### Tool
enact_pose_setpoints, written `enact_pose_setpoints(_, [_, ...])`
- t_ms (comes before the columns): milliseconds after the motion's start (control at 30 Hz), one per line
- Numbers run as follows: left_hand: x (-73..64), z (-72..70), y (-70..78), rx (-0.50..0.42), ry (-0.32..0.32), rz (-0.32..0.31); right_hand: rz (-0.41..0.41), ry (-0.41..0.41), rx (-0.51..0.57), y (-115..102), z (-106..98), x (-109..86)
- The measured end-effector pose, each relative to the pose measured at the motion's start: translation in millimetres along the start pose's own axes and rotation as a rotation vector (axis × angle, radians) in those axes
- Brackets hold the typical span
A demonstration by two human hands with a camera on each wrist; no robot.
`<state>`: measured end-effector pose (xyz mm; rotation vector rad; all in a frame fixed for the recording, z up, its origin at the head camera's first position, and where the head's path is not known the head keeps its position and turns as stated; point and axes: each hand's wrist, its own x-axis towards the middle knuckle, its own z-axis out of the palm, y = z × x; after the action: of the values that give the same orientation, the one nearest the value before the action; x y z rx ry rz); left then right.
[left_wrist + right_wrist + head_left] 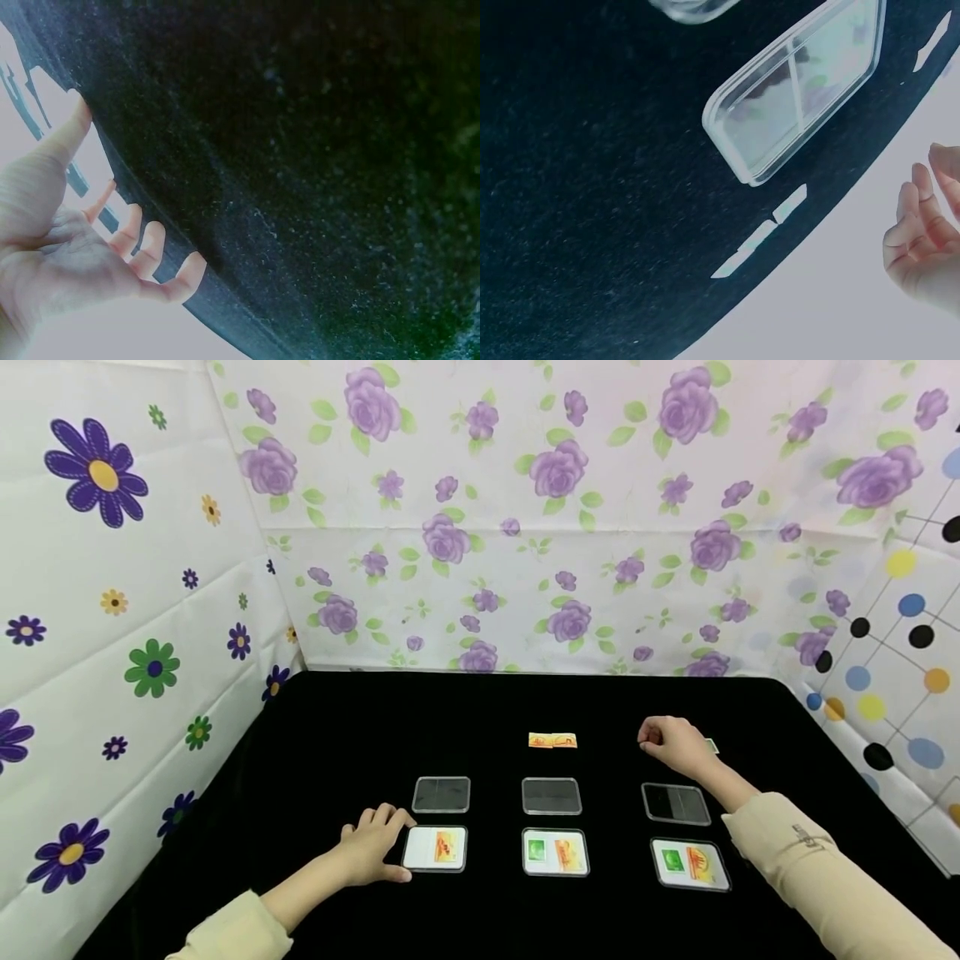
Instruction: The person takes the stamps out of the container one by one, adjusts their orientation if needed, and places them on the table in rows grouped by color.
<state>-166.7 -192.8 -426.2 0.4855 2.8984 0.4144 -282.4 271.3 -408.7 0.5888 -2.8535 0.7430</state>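
Observation:
My left hand (372, 847) rests at the left side of a clear card case (416, 847), fingers at its upper corner and thumb low beside it. This case has a white insert with one orange stamp-like picture (446, 846). My right hand (678, 746) is over the far right of the table, fingers loosely curled, with nothing visible in them. Partly behind it shows a small green-and-white piece (712, 746). In the right wrist view, several small flat pieces (757, 234) lie on the cloth near a clear tray (765, 112).
Two more cases, in the middle (547, 852) and at the right (682, 877), each hold a green and an orange picture. Behind the row lie transparent covers or trays (441, 794), (551, 796), (675, 803). Two orange pieces (552, 740) lie farther back. Patterned cloth walls (450, 593) enclose the black table.

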Motion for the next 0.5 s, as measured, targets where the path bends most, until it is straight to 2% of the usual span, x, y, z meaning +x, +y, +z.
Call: enact_pose_setpoints(500, [0.4, 2.2, -1.2, 0.001, 0.012, -0.010, -0.094, 0.039, -0.012, -33.7, 8.3, -8.7])
